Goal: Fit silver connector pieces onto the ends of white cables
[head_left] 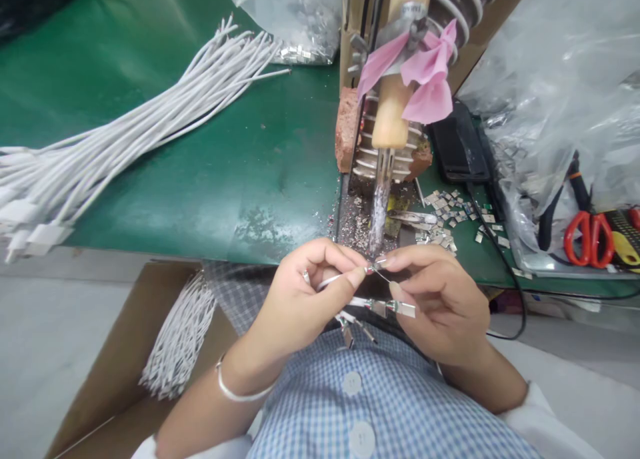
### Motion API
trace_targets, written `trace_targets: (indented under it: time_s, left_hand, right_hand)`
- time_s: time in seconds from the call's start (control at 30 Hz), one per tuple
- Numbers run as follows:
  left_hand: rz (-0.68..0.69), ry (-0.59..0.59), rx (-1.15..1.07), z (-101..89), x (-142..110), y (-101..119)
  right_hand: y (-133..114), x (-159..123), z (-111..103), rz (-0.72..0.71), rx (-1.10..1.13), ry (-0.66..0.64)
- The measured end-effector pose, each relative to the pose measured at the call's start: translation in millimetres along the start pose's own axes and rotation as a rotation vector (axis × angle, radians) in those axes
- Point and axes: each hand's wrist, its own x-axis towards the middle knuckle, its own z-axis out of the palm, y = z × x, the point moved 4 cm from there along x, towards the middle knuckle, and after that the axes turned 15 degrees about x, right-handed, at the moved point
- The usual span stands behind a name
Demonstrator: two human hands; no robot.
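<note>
My left hand (pixel 315 286) is closed, pinching a white cable (pixel 327 281) close to its stripped end. Facing it, my right hand (pixel 443 302) is closed with a small metal USB connector (pixel 381 262) at its fingertips and a thin strand of solder wire (pixel 384 276) by the thumb. Cable end and connector meet just under the tip of a soldering iron (pixel 383 199), fixed upright with its wooden handle on top. Below my fingers hang several white cables with metal USB plugs (pixel 403 308); my left hand partly hides them.
A bundle of white cables (pixel 165 112) lies on the green table (pixel 280 159). Loose connector pieces (pixel 450 209), a black phone (pixel 459 142) and red-handled scissors (pixel 590 239) are at the right. A cardboard box (pixel 120 352) holding cables (pixel 180 339) stands below, left.
</note>
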Motion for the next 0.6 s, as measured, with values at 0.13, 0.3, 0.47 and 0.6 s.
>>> trace_targets:
  time_s: [0.13, 0.3, 0.47, 0.6]
  left_hand:
    - [0.002, -0.003, 0.001, -0.9, -0.1, -0.7]
    - [0.002, -0.014, -0.001, 0.8, -1.8, -1.4]
    - [-0.002, -0.001, -0.002, 0.4, -2.2, 0.2]
    - [0.003, -0.001, -0.012, 0.3, -2.2, 0.9]
  right_hand:
    - [-0.1, 0.0, -0.1, 0.014, -0.018, 0.010]
    - [2.0, -0.3, -0.1, 0.017, 0.005, 0.027]
    - [2.2, 0.2, 0.4, 0.022, 0.001, 0.045]
    - [-0.2, 1.7, 1.9, 0.008, -0.030, 0.046]
